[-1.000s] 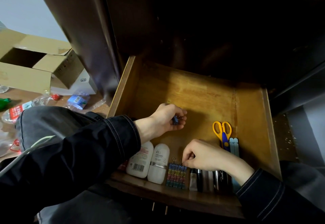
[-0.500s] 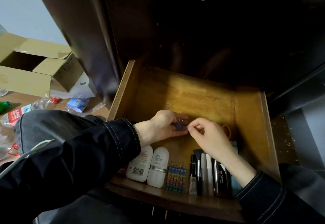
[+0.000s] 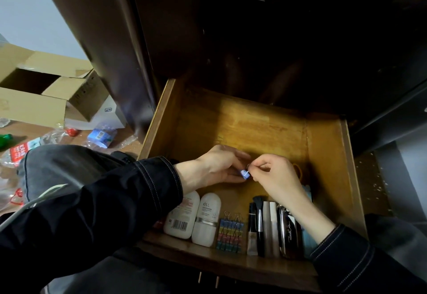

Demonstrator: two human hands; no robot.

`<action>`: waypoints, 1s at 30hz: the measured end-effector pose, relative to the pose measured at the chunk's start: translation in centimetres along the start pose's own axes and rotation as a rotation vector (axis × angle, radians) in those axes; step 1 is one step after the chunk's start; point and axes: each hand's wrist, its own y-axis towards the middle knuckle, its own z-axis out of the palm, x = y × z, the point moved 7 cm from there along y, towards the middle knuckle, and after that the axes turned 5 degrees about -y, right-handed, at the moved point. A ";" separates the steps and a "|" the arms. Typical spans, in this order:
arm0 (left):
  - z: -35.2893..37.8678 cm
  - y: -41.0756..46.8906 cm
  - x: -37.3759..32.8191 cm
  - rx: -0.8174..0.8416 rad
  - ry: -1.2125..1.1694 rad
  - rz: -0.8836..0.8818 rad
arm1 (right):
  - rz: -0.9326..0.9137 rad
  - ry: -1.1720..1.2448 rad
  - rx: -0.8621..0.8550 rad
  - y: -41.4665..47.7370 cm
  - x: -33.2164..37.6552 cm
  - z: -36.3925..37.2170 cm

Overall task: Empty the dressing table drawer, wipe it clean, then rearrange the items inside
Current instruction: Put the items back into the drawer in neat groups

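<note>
Dark dressing-table cabinet, with its wooden drawer (image 3: 254, 132) pulled out toward the viewer. Both hands meet over the middle of the drawer floor. The left hand (image 3: 217, 166) holds a small blue binder clip (image 3: 245, 174) between thumb and fingertips, and the right hand (image 3: 277, 178) pinches what appears to be its wire handle (the contact is too small to resolve fully). Along the near wall lie, left to right, two white bottles (image 3: 182, 217), a row of coloured binder clips (image 3: 230, 236), a brush and tubes (image 3: 258, 224) and a glossy dark case (image 3: 290, 231). The step in hand, as judged, is returning the loose clip to the arrangement. To do it well, fold the handle flat, then set the clip at the far end of the coloured row, aligned and touching, without nudging the bottles just beside it.
</note>
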 end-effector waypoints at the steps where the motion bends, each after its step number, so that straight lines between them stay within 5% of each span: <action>1: -0.5 0.0 -0.2 -0.053 0.036 0.013 | -0.003 -0.020 0.018 0.0 -0.1 0.0; 5: -2.8 0.3 -1.1 -0.281 0.062 0.069 | -0.064 -0.172 0.283 -0.7 0.1 2.0; 10: -3.2 0.7 -1.0 -0.318 0.041 0.058 | -0.155 -0.318 0.478 -1.8 0.4 4.4; 30: -3.3 1.0 -0.9 -0.309 0.017 0.068 | -0.170 -0.403 0.589 -2.4 -0.5 6.1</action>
